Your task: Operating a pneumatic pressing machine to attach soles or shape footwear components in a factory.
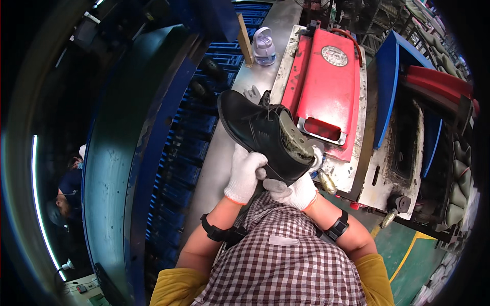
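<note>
- One black lace-up shoe point(258, 133) was held at centre frame, above the grey desk point(232, 148), toe toward upper left, heel opening with a greenish last toward the right.
- Left hand point(246, 173), in a white glove, was closed around the underside near mid-sole; right hand point(296, 189), also gloved, was closed under the heel.
- Risk judged: the grip was only at the heel end, so the toe could tip down and strike the desk.
- Risk judged: loose laces could snag on the red press point(321, 86) just to the right.
- Counted: one shoe, two gloved hands, two black wrist straps, one clear bottle point(264, 46) at upper centre, one red press.
- A second person was seen at far left.
</note>
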`<state>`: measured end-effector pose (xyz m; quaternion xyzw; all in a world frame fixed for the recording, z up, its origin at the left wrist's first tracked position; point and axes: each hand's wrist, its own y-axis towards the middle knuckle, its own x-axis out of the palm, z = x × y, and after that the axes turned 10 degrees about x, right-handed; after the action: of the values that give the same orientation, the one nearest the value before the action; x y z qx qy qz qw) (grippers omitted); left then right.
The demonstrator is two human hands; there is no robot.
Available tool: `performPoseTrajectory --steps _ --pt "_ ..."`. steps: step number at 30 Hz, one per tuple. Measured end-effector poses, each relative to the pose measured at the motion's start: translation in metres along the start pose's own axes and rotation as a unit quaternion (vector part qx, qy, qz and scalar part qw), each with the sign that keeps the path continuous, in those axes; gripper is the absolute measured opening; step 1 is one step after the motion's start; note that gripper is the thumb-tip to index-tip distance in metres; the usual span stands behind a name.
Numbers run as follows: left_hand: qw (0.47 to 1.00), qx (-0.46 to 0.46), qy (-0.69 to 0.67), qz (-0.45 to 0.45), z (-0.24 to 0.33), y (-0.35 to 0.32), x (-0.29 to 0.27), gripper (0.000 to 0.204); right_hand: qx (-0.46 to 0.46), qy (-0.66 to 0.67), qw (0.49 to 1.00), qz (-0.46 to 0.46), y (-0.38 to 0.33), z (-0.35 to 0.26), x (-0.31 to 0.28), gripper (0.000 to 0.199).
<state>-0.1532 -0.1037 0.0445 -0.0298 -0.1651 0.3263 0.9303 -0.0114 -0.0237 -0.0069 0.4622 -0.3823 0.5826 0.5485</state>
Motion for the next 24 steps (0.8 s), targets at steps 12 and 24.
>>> performPoseTrajectory --steps 12,24 --pt "0.998 -0.031 -0.021 0.053 -0.016 0.015 -0.055 0.027 -0.012 -0.014 0.999 0.049 0.045 0.004 -0.01 0.07" --pt "0.942 -0.159 -0.276 0.106 -0.047 0.004 -0.128 0.055 -0.052 -0.738 0.532 0.411 0.065 -0.004 -0.02 0.067"
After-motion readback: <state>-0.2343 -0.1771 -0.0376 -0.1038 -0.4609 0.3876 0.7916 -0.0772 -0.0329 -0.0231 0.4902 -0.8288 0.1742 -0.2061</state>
